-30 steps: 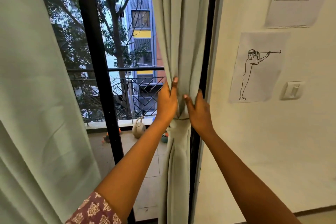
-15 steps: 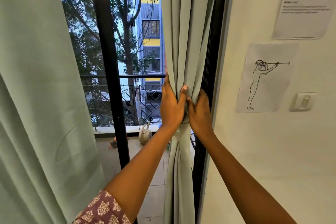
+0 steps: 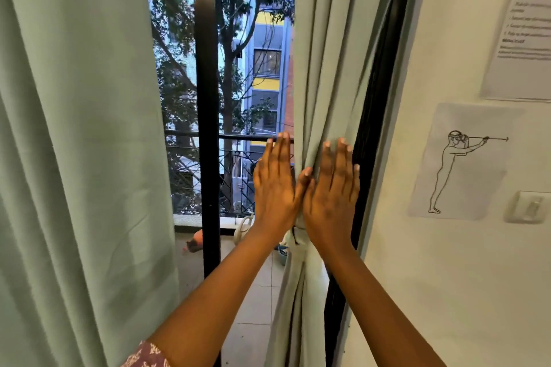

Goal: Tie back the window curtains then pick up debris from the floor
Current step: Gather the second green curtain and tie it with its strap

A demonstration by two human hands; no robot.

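Note:
The right pale green curtain (image 3: 325, 62) hangs gathered beside the black window frame, cinched by a tie-back (image 3: 295, 237) just below my hands. My left hand (image 3: 275, 188) lies flat with straight fingers against the curtain's left edge. My right hand (image 3: 331, 191) lies flat on the curtain's front folds, fingers straight and pointing up. The two thumbs meet at the fold between them. The left curtain (image 3: 77, 143) hangs loose and fills the left side of the view. No floor debris is in view.
A black window post (image 3: 207, 98) stands between the curtains, with a balcony railing (image 3: 238, 137) and a watering can (image 3: 243, 228) outside. On the white wall at right hang a figure drawing (image 3: 460, 162), a text sheet (image 3: 524, 24) and a switch (image 3: 529, 207).
Both hands have let go of the gathered curtain and now lie flat on it with straight fingers. The view has moved closer and shifted slightly to the right.

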